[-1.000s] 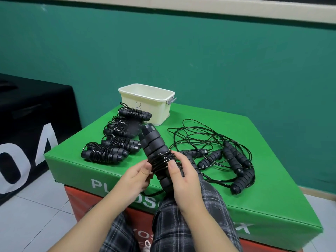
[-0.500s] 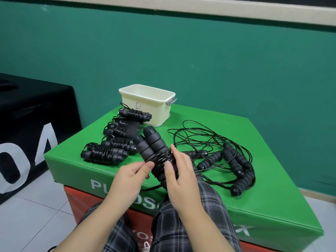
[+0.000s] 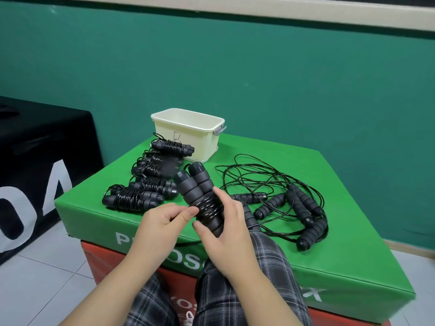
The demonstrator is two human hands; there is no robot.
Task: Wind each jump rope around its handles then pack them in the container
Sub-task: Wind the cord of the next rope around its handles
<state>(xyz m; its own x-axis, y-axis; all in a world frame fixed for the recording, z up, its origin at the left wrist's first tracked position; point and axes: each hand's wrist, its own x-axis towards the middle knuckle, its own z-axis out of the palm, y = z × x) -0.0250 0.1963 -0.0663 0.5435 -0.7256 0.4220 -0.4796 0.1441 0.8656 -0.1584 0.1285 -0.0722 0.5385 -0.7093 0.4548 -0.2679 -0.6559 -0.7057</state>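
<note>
The right hand (image 3: 229, 234) grips the paired handles (image 3: 200, 196) above the green box (image 3: 341, 243), while the left hand (image 3: 162, 222) pinches the cord (image 3: 208, 209) at the coils. The cord looks thin, slick and springy, likely to unwind; the ribbed foam handles offer the surest hold.

Container (image 3: 188, 137) has handwritten "B"; green box (image 3: 329, 243) front: partial "P…OS…X"; black box (image 3: 35, 184): "OA".

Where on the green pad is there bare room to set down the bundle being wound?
Bare green pad lies right of the cream container, behind the loose ropes, and along the near right edge. The left side is crowded with wound bundles; both hands hold the current bundle.
</note>
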